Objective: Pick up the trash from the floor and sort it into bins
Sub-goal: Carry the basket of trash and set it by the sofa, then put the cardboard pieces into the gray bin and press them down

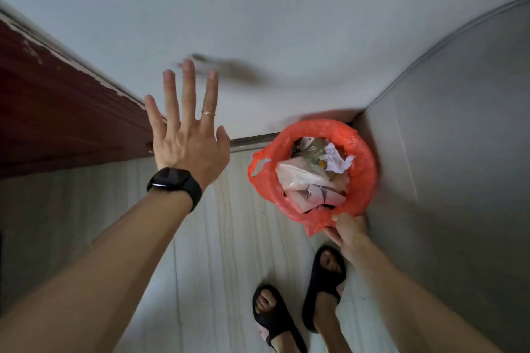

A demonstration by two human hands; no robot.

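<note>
Red bag [364, 169] of wrappers [304, 178] in corner of floor [218, 252] | right hand [348, 231] pinches near rim | left hand [189, 140] spread wide, empty | best gather rim with both hands before lifting

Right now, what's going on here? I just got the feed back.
A person stands over a red plastic bag in the floor corner. It is already full of crumpled paper and wrappers. The right hand pinches the bag's near edge. The left hand is raised with its fingers spread and holds nothing; a black watch sits on its wrist.
</note>
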